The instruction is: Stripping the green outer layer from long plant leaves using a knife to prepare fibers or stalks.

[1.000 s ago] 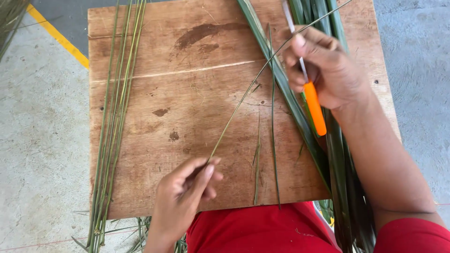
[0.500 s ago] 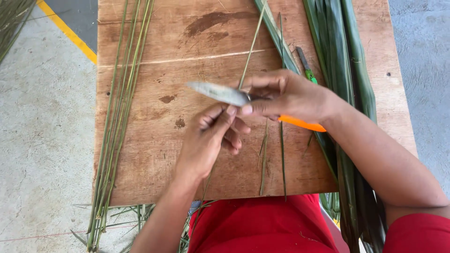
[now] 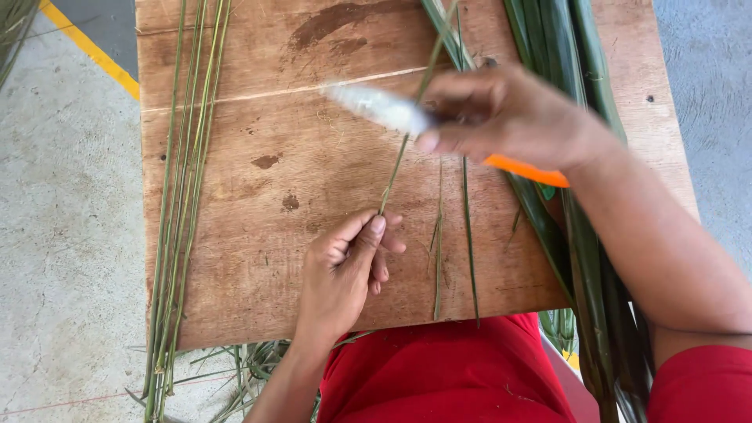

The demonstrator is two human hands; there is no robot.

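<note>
Leaf midrib (image 3: 403, 149) pinched in left hand (image 3: 345, 270), right hand (image 3: 509, 117) gripping knife (image 3: 384, 108) across it

- A wooden board (image 3: 258, 235) lies on the floor (image 3: 63, 235), just ahead of the person's lap.
- A bundle of thin strips (image 3: 184, 180) lies along the board's left edge.
- Wide leaves (image 3: 580, 235) lie along its right side.
- 2 loose strips (image 3: 468, 235) lie between, right of the left hand (image 3: 345, 270).
- The right hand (image 3: 509, 117), with a knife (image 3: 384, 108), is farther up the board.
</note>
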